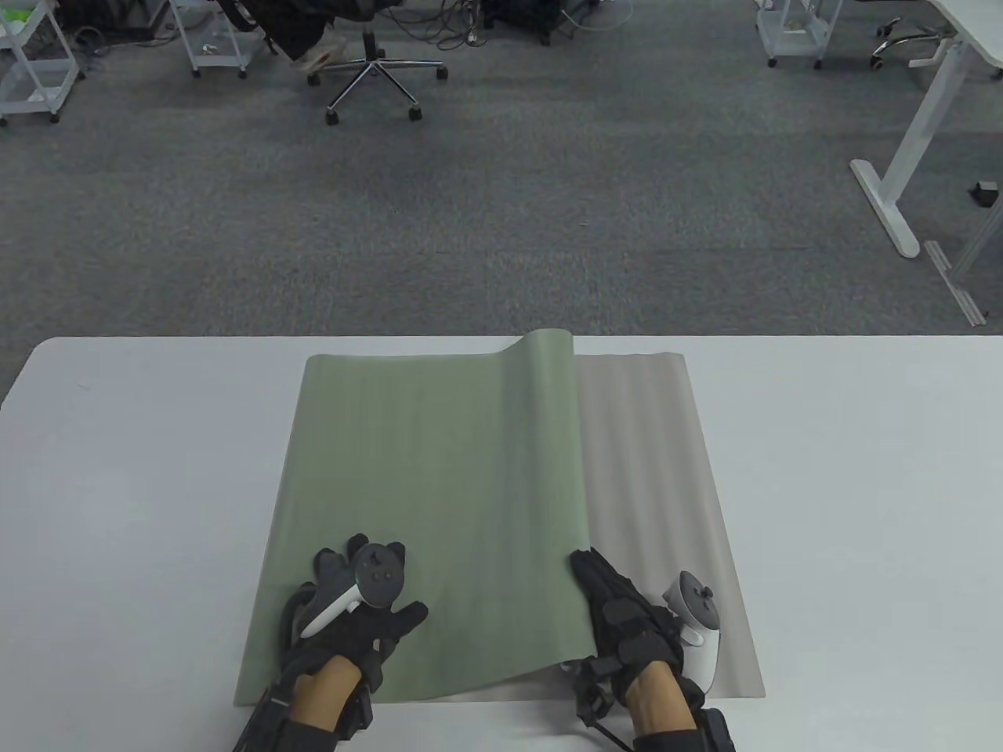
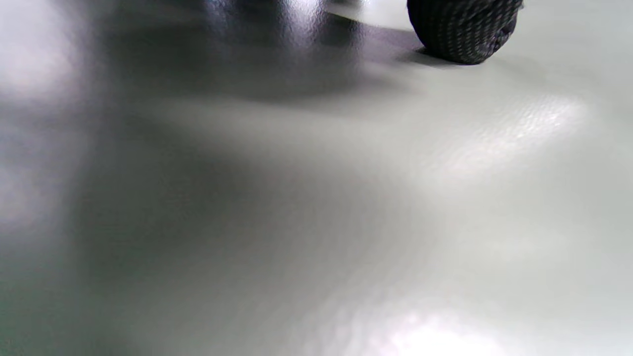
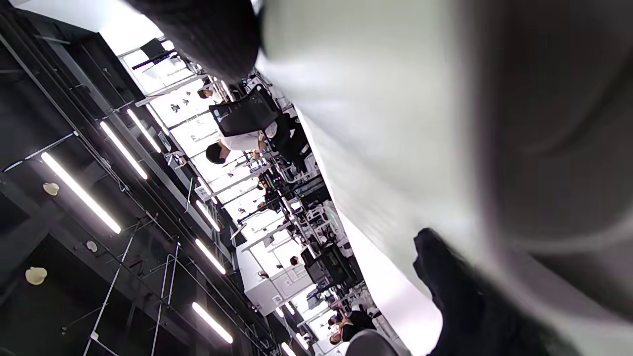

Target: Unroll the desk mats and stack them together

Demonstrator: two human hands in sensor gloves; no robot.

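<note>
I get even, soft overhead light on the table view; both wrist views are blurred, with glare patches.

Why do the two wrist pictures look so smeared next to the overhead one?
Table view: sharp and evenly lit, sage-green desk mat and pale grey desk mat crisp. Left wrist view: lens almost on the mat, soft focus, white glare patches, shadow under a black gloved fingertip. Right wrist view: tilted, near surfaces blurred, distant ceiling lights sharp.

A blurred pale mat surface (image 3: pixel 395 99) fills the tilted frame's right, a dark gloved finger (image 3: pixel 465 296) against it, ceiling light strips (image 3: pixel 79 193) left of it.
</note>
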